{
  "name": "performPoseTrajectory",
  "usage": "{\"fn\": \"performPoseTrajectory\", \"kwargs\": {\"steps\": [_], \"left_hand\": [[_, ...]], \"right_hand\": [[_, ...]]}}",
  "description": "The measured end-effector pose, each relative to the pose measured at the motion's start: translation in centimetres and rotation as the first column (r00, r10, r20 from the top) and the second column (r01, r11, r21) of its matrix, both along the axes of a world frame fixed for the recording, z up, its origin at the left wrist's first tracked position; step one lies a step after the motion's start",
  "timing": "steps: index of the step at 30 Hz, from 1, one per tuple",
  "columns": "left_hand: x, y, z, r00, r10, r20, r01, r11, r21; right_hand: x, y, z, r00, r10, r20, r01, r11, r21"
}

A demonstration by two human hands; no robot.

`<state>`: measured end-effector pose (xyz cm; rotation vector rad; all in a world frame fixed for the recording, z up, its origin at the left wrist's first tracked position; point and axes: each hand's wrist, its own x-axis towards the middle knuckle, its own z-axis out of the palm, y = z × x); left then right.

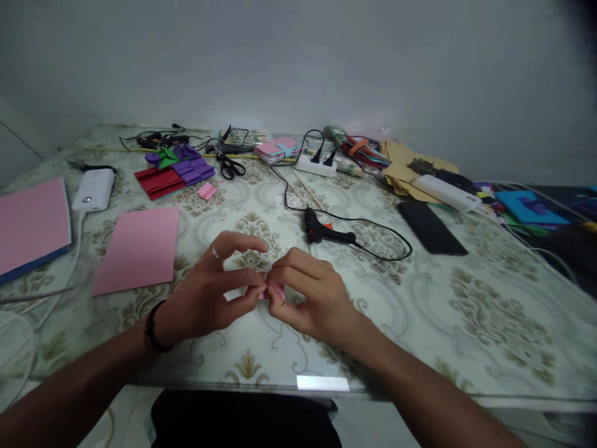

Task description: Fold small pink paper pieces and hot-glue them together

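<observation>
Between both hands, above the front middle of the table, is a small piece of pink paper [278, 291], mostly covered by fingers. My left hand [209, 289] pinches its left side with thumb and a finger, while the index finger arches above. My right hand [310, 292] pinches the right side, its fingertips touching those of the left. A pink paper sheet [140, 252] lies flat to the left of my left hand. Beyond my right hand rests a black glue gun [326, 230] with its cord curling to the right.
Pink sheets [35, 221] and a white power bank [94, 190] lie left. Farther back are folded purple paper [193, 167], black scissors [229, 167], a small pink scrap [206, 190] and a white power strip [316, 165]. A black phone [431, 228] lies right. Cords cross the table.
</observation>
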<state>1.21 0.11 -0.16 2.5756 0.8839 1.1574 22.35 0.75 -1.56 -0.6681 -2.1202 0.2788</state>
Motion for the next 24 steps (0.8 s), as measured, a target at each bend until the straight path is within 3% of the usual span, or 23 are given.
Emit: {"fn": "performPoseTrajectory", "kwargs": {"steps": [7,12,15,20,24], "left_hand": [[-0.3,-0.1,0.4,0.998,0.046,0.031,-0.047,0.999,0.017],[-0.8,0.2,0.7,0.993,0.104,0.063,-0.105,0.994,0.006],[-0.8,0.2,0.5,0.991,0.121,0.056,-0.121,0.993,-0.005],[-0.5,0.0,0.2,0.994,0.092,0.067,-0.089,0.995,-0.05],[-0.6,0.2,0.5,0.994,0.086,0.066,-0.082,0.995,-0.061]], "right_hand": [[0.4,0.4,0.4,0.998,0.056,-0.04,-0.06,0.993,-0.105],[1.0,0.9,1.0,0.994,0.013,-0.111,-0.038,0.975,-0.22],[1.0,0.8,1.1,0.987,0.0,-0.161,-0.037,0.973,-0.227],[0.4,0.3,0.5,0.985,0.089,-0.146,-0.122,0.964,-0.236],[0.3,0.1,0.2,0.992,0.068,-0.11,-0.088,0.978,-0.191]]}}
